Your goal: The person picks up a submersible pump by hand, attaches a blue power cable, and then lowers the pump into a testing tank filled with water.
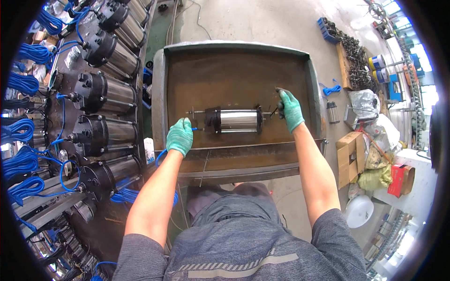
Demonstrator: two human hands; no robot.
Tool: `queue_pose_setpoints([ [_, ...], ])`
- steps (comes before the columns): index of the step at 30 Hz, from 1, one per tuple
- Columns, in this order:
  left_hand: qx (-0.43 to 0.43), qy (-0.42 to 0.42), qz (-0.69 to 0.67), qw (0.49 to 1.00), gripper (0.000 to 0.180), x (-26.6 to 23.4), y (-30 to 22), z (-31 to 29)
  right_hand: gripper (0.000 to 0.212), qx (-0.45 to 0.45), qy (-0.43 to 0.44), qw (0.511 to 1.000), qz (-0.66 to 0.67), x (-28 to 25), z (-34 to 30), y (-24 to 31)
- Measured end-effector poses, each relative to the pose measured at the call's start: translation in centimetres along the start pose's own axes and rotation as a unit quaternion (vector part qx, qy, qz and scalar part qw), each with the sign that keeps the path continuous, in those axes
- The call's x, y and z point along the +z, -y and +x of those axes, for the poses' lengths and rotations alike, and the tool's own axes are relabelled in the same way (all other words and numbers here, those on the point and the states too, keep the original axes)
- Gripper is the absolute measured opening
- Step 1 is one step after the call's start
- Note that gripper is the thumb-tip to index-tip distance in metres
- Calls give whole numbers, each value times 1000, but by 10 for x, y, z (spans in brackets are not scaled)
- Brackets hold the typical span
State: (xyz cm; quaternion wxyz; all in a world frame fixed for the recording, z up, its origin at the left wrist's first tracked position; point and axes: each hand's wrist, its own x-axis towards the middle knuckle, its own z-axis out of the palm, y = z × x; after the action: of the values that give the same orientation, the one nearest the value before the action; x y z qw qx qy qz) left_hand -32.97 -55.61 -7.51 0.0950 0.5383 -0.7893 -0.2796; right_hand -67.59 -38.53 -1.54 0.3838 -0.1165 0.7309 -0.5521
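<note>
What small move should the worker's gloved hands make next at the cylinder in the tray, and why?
Probably the left hand should push the thin blue hose into the black end cap of the shiny steel cylinder. The hose tip lies just short of that cap, and the right hand already holds a dark tool at the far end.

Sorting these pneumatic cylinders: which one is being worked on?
The lone cylinder lying in the rusty metal tray, between the left hand and right hand. The other cylinders sit racked at left with blue hoses.
</note>
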Motion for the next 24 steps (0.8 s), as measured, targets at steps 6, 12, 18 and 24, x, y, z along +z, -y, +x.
queue_pose_setpoints([
  [6, -3, 1, -438, 899, 45, -48, -10, -1, 33, 9, 26, 999, 21, -13, -28, 45],
  [12, -38, -58, -502, 862, 45, -154, -48, -46, 42, -45, 42, 997, 54, -23, -91, 109],
  [18, 12, -92, -581, 808, 46, -197, -56, -99, 41, -75, 29, 992, 101, -28, -135, 149],
  [24, 2, -134, -622, 771, 45, -206, -55, -143, 40, -105, 35, 993, 52, -28, -168, 150],
])
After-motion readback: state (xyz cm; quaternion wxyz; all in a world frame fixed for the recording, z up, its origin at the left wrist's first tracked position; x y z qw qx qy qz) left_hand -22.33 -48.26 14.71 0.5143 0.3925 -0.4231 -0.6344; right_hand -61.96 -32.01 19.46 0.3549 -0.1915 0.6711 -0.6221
